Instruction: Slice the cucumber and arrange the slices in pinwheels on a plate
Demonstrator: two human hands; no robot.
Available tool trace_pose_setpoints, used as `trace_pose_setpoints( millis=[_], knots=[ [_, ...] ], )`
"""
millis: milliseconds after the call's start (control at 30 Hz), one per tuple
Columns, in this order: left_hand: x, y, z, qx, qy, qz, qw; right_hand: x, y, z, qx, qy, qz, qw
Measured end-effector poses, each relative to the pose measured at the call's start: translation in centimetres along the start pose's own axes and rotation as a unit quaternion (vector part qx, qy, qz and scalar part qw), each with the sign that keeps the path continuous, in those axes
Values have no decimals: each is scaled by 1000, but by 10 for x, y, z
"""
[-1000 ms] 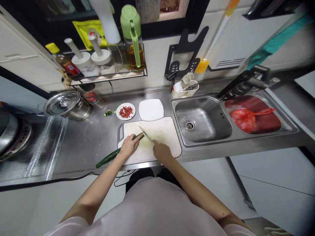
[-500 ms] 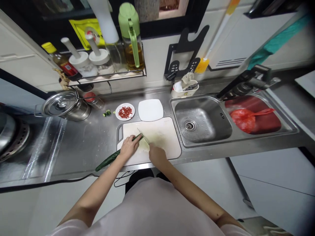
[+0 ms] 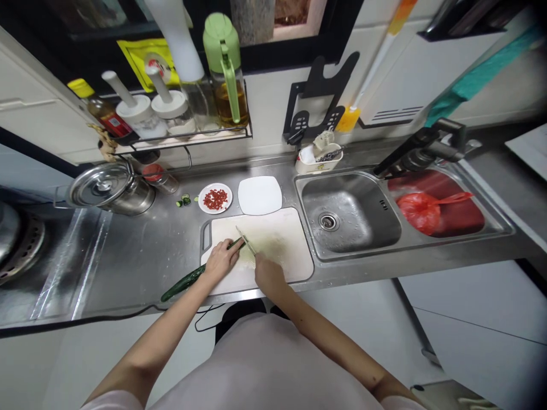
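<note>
On the white cutting board (image 3: 294,242), my left hand (image 3: 221,259) is closed over a long green cucumber (image 3: 183,283), whose far part sticks out past the board's left edge. My right hand (image 3: 270,276) grips the handle of a knife (image 3: 246,240). The blade crosses the cucumber's right end, just beside my left fingertips. A pale green wet smear lies on the board right of the knife. The handle is hidden inside my right fist, and part of the cucumber is covered by my left hand.
Behind the board stand a plate of chopped red pieces (image 3: 215,198) and a white square plate (image 3: 260,195). Cucumber ends (image 3: 183,200) lie to their left. A lidded pot (image 3: 111,187) stands at the left, a sink (image 3: 350,213) at the right. A condiment rack (image 3: 183,139) hangs above.
The whole view has shifted slightly. Both hands stay at the same spot on the board, with the knife still at the cucumber's end.
</note>
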State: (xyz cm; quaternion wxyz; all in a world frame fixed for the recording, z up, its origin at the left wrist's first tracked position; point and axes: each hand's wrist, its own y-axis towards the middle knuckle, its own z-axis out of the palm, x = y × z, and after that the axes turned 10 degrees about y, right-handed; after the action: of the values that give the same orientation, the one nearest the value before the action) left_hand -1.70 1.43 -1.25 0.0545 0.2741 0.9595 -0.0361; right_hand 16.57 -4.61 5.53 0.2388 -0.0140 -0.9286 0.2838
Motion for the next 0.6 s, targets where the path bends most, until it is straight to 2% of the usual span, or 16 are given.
trace_pose_setpoints(
  millis=[600],
  knots=[
    [7, 3, 6, -22, -29, 29, 999, 7, 14, -11, 23, 23, 4, 999]
  ],
)
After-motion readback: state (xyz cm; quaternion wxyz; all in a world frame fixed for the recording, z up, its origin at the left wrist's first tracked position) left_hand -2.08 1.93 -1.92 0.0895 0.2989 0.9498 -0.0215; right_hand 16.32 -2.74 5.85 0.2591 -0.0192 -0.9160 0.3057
